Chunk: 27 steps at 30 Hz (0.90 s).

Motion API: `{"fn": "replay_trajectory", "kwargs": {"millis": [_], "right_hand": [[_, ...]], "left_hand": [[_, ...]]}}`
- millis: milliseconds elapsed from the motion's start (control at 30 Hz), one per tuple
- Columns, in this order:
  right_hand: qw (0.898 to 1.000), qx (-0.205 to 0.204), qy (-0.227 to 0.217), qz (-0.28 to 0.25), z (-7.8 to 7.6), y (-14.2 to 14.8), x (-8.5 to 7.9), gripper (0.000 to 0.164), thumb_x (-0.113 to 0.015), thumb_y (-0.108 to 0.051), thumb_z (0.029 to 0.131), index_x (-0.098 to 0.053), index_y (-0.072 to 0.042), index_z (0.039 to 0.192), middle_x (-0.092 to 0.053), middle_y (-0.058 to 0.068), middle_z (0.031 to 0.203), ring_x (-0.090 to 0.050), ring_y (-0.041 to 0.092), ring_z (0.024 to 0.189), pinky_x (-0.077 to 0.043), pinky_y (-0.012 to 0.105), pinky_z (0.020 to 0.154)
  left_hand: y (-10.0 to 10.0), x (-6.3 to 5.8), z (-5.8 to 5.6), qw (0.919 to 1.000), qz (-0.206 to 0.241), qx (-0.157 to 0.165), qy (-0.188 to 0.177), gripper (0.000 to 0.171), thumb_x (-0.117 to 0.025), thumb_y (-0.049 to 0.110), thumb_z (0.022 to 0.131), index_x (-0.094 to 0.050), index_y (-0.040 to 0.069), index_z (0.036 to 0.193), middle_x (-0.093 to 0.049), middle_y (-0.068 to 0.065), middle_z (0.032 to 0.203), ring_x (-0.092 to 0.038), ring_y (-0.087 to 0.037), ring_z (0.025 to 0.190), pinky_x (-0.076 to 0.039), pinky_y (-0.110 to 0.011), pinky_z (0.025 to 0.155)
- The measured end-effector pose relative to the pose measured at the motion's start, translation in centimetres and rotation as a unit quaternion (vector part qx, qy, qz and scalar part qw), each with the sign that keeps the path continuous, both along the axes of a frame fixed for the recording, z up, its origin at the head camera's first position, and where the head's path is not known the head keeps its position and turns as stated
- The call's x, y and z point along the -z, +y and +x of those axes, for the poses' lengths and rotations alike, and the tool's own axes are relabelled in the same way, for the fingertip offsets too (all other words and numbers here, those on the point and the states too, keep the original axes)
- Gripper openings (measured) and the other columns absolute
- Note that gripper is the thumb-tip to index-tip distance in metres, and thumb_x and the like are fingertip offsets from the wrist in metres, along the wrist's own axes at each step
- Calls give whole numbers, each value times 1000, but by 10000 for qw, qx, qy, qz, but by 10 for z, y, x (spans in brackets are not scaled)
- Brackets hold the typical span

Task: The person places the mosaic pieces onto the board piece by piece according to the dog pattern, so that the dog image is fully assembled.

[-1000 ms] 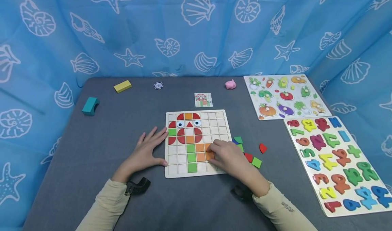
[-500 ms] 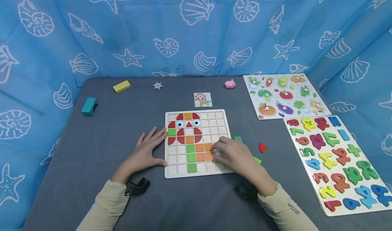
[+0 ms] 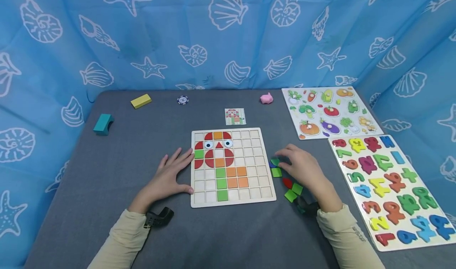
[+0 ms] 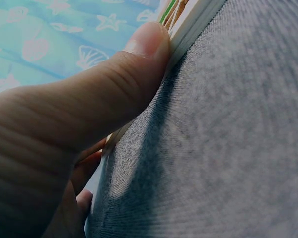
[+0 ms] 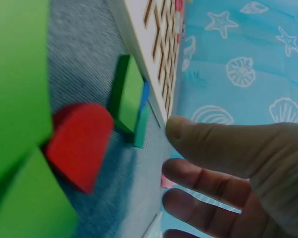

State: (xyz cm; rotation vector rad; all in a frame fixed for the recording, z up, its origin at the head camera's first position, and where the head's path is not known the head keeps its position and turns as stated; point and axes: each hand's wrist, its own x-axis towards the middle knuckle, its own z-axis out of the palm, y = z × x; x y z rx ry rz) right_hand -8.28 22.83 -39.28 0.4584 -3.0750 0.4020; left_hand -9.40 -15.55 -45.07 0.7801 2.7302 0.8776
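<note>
A wooden grid board [image 3: 249, 152] lies on the table with red, orange and green pieces set in its left and middle cells. My left hand [image 3: 169, 180] rests at its left edge, fingers spread; in the left wrist view the thumb [image 4: 149, 42] presses the board's side. Right of the board, my right hand [image 3: 304, 168] hovers by a dark green curved-edged piece [image 3: 275, 161], thumb and fingers apart with nothing between them. A blue piece [image 3: 272, 165] peeks out beside it. Nearer me lie a light green square [image 3: 276, 172], a red curved piece [image 5: 82, 144] and more green squares [image 3: 297, 188].
Behind the board lies a small pattern card [image 3: 235, 116]. A vegetable puzzle [image 3: 329, 112] and a number puzzle [image 3: 392, 189] fill the right side. Along the back sit a pink pig [image 3: 266, 98], poker chip [image 3: 183, 100], yellow block [image 3: 141, 101] and teal arch block [image 3: 103, 124].
My right hand has let go of an orange square, which now lies in the grid, and moved right, off the board to the loose pieces. My left hand has stayed in place.
</note>
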Motion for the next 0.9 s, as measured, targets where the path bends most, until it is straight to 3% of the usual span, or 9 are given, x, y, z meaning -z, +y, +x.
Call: {"fn": "replay_trajectory", "kwargs": {"millis": [267, 400, 533, 700, 800, 900], "right_hand": [[9991, -51, -397, 147, -5, -4, 8, 25, -70, -12, 76, -66, -11, 100, -58, 4, 95, -56, 19, 81, -47, 41, 71], [9992, -166, -316, 168, -8, -3, 8, 17, -66, -6, 77, -68, -13, 93, -58, 3, 91, -55, 18, 76, -46, 39, 66], [9993, -311, -180, 143, -10, 0, 8, 21, -59, 2, 78, -68, -13, 88, -57, 4, 88, -52, 17, 70, -44, 35, 60], [9994, 227, -166, 191, -10, 2, 8, 18, -65, -14, 79, -65, -11, 97, -57, 5, 88, -55, 20, 75, -46, 39, 62], [9970, 604, -364, 314, -10, 1, 9, 23, -68, -27, 78, -63, -11, 93, -56, 3, 78, -53, 17, 67, -43, 35, 54], [9953, 693, -573, 358, -10, -1, 10, 21, -69, -26, 77, -63, -11, 90, -54, 2, 73, -48, 15, 61, -39, 31, 50]], "left_hand": [[0, -1, 1, 10000, -28, -24, -53, 105, -70, 61, 58, -23, 20, 142, -15, 5, 149, -2, -26, 137, 3, -55, 102], [0, -1, 0, 10000, -37, -41, -53, 104, -69, 62, 58, -24, 20, 142, -15, 5, 149, -2, -25, 137, 3, -54, 102], [1, -1, 0, 10000, -41, -59, -34, 104, -69, 62, 58, -24, 20, 142, -16, 5, 149, -2, -25, 137, 3, -54, 102], [1, -1, 0, 10000, -57, -59, -51, 104, -69, 61, 58, -23, 20, 142, -15, 5, 149, -2, -25, 137, 4, -54, 102], [1, -1, 0, 9999, -41, -66, -67, 104, -70, 60, 58, -24, 20, 142, -15, 5, 149, -2, -25, 137, 4, -54, 102], [1, -2, 1, 9999, -48, -80, -84, 104, -70, 60, 58, -24, 20, 142, -15, 5, 149, -2, -25, 137, 4, -54, 102]]}}
